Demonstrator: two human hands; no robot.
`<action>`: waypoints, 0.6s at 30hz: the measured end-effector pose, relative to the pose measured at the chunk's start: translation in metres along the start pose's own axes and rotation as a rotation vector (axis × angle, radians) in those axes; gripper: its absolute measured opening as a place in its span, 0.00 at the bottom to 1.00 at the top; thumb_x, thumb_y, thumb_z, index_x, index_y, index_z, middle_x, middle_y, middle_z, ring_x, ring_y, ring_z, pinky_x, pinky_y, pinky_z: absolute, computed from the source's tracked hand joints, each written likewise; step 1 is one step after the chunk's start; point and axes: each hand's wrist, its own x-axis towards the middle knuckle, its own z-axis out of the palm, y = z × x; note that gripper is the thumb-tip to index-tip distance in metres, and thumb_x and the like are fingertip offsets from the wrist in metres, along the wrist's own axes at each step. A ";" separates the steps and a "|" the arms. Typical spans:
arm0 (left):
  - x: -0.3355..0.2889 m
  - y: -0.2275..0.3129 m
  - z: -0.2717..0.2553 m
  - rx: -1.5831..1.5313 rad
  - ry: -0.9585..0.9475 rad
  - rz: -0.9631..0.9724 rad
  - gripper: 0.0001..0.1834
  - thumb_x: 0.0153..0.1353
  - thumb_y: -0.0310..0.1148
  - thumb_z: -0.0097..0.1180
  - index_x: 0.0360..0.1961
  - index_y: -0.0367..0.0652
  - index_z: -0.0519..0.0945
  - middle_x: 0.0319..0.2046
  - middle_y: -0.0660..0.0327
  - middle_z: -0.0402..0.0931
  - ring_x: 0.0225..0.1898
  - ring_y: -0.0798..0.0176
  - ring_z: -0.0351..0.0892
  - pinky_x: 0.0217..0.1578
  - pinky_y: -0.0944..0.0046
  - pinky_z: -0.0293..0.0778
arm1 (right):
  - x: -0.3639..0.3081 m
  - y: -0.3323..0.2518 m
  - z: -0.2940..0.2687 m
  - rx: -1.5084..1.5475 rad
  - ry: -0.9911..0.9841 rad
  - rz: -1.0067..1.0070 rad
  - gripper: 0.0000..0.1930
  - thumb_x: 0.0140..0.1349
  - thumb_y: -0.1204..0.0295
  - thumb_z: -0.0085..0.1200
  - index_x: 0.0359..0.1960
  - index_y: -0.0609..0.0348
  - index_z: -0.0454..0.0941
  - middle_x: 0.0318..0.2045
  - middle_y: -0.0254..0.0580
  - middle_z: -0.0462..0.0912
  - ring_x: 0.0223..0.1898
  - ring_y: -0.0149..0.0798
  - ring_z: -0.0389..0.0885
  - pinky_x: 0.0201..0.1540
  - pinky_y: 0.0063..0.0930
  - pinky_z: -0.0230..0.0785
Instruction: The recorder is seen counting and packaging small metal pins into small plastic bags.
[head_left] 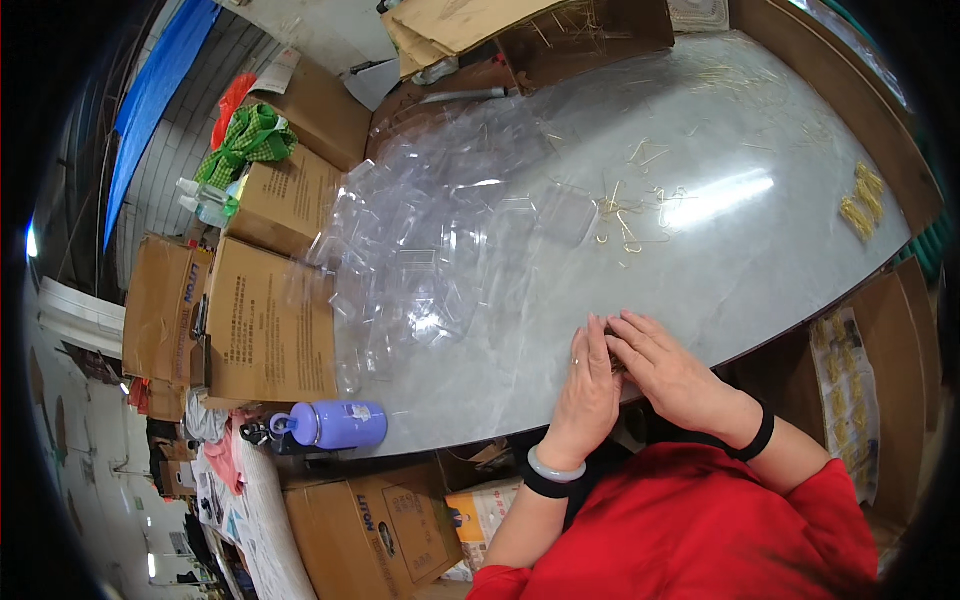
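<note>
My left hand (pixel 590 395) and my right hand (pixel 668 375) are pressed together at the near edge of the grey table (pixel 540 350). Their fingers point away from me and close toward each other. Between the fingertips is a small dark gap, and whatever they hold there is hidden. The left wrist wears a pale bangle and a dark band, the right a dark band. Beyond the hands lies a loose group of bent gold wire pieces (pixel 630 212). Many clear plastic boxes (pixel 430 230) are heaped to the left of these wires.
A purple bottle (pixel 340 425) lies on its side at the near left edge. Cardboard boxes (pixel 270 325) line the left side. Bundled gold wires (pixel 862 202) sit far right by a cardboard wall. An open carton (pixel 880 370) stands below the right edge, with more gold pieces inside.
</note>
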 end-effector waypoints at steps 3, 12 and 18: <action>0.001 -0.004 -0.009 -0.125 -0.027 0.045 0.53 0.62 0.17 0.56 0.78 0.38 0.34 0.71 0.36 0.54 0.71 0.36 0.59 0.68 0.47 0.63 | 0.000 0.001 0.004 -0.001 -0.018 -0.039 0.26 0.57 0.80 0.54 0.60 0.72 0.72 0.60 0.59 0.73 0.66 0.59 0.69 0.71 0.48 0.62; -0.018 0.011 -0.039 0.105 0.056 -0.092 0.42 0.53 0.30 0.73 0.68 0.34 0.67 0.65 0.44 0.65 0.65 0.41 0.67 0.63 0.50 0.67 | -0.005 0.001 0.004 -0.074 0.039 -0.037 0.23 0.57 0.77 0.53 0.57 0.70 0.75 0.58 0.53 0.76 0.64 0.56 0.72 0.69 0.47 0.64; -0.025 0.020 -0.042 0.269 0.102 -0.205 0.38 0.51 0.34 0.74 0.62 0.33 0.73 0.47 0.48 0.74 0.48 0.44 0.76 0.47 0.51 0.73 | -0.005 -0.007 -0.007 -0.097 -0.006 -0.028 0.24 0.57 0.75 0.55 0.57 0.68 0.74 0.58 0.53 0.76 0.63 0.55 0.73 0.69 0.48 0.64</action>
